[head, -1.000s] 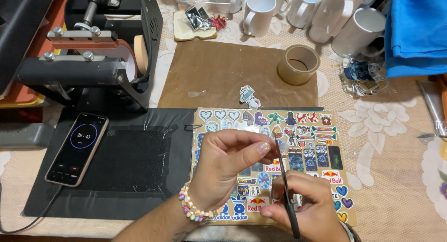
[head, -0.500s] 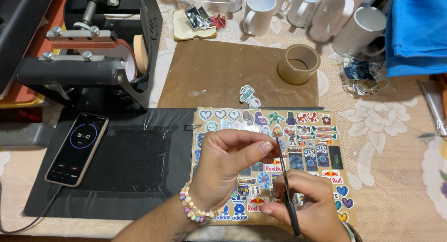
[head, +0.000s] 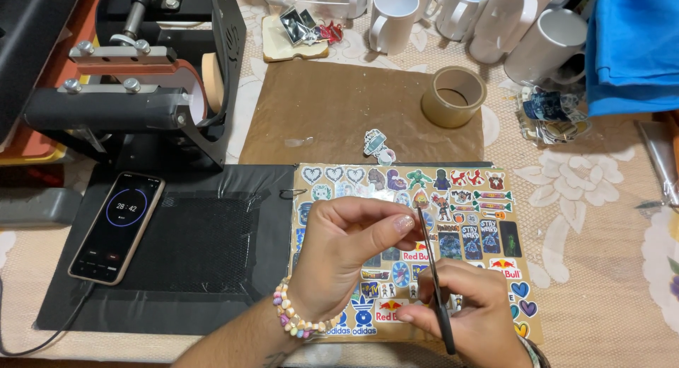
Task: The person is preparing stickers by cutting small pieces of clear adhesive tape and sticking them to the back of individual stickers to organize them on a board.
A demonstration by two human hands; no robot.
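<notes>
Press [head: 134, 92]: black mug press with an orange-lined cylinder, upper left of the frame, standing on the tabletop [head: 608, 269], which carries a beige lace cloth.
Phone [head: 117, 226]: lower left, lying flat on the black mat [head: 205, 262], screen lit with a round timer dial; a cable leaves its lower end toward the bottom left corner.
Brown paper [head: 332, 113]: upper centre, spread flat above the mat; two small cut stickers [head: 378, 145] lie at its lower edge.
Left hand [head: 346, 258]: lower centre, bead bracelet [head: 293, 315] on the wrist, fingers curled over the sticker sheet, thumb and forefinger pinched together beside the tool's tip; what the grip holds is too small to tell.
Tool [head: 435, 279]: thin dark blade or tweezers, standing nearly upright in the frame, tip up near the left thumb, lower end in the right hand.
Right hand [head: 463, 311]: bottom centre-right, grip closed around the tool's lower half, resting on the sheet.
Sticker sheet [head: 481, 219]: centre to centre-right, a tan board covered with rows of small coloured stickers, lying on the right part of the mat, partly under both hands.
Tape roll [head: 454, 95]: upper centre-right, on the corner of the brown paper.
Mugs [head: 495, 21]: white, clustered along the top edge.
Blue cloth [head: 633, 46]: upper right corner.
</notes>
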